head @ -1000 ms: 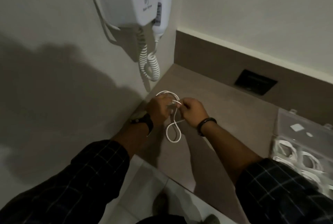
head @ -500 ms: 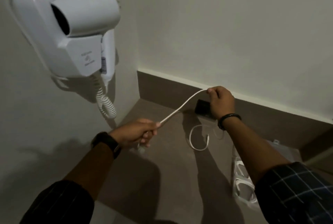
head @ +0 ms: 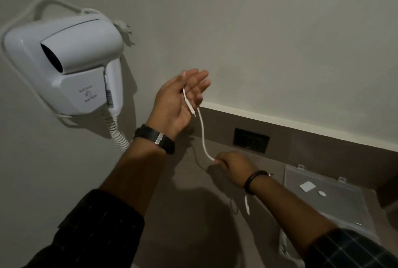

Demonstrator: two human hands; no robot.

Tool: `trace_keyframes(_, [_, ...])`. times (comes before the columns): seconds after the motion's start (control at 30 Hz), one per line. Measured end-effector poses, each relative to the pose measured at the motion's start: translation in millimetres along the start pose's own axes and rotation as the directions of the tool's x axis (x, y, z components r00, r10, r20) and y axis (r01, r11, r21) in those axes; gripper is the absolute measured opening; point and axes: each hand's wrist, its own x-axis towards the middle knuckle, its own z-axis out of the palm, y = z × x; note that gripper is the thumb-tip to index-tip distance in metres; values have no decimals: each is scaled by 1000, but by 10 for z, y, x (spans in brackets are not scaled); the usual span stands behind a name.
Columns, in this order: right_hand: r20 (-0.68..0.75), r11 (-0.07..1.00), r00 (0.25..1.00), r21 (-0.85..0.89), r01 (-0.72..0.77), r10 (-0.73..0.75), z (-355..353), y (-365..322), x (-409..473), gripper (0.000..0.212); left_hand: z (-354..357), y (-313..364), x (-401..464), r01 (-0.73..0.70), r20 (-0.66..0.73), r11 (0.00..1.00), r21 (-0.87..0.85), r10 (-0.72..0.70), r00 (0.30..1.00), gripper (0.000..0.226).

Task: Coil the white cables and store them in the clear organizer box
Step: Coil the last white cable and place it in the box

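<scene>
White thin charging cable (head: 202, 132): one plug end lies across raised left hand (head: 178, 99), fingers extended, likely as winding form. Right hand (head: 231, 165) lower, fist gripping cable run, feeding slack. Clear plastic organizer box (head: 323, 198): on tabletop (head: 189, 214), lid open, awaiting coil.

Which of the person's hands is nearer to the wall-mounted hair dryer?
Left. The left hand is raised just right of the hair dryer, with the white cable across its palm; the right hand grips the cable lower and farther right.
</scene>
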Motion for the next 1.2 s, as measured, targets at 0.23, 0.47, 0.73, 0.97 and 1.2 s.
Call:
trace_keyframes(0.23, [-149,914,902,-70,400,-406,-698,-718,-258,23,-398,1,34,-133,-1,515,847,251,968,33])
trace_keyframes(0.47, [-496,944,853,173,280,-162,-1467,-560,143,16,-422,-179,-323,16,136,629,777,-192,972,44])
trace_keyframes(0.73, [-361,943,932,309,124,-4,-719,-607,248,30,28,-9,-251,161,243,979,123,-187,952,90])
trace_keyframes(0.97, [-189,984,974,99,149,-128,-863,-876,168,26,64,18,22,-89,50,880,466,74,996,135])
trace_keyframes(1.2, [-335,975,918,-9,222,-212,-1411,-834,142,12,-103,-104,-40,-48,254,690,723,-200,946,114])
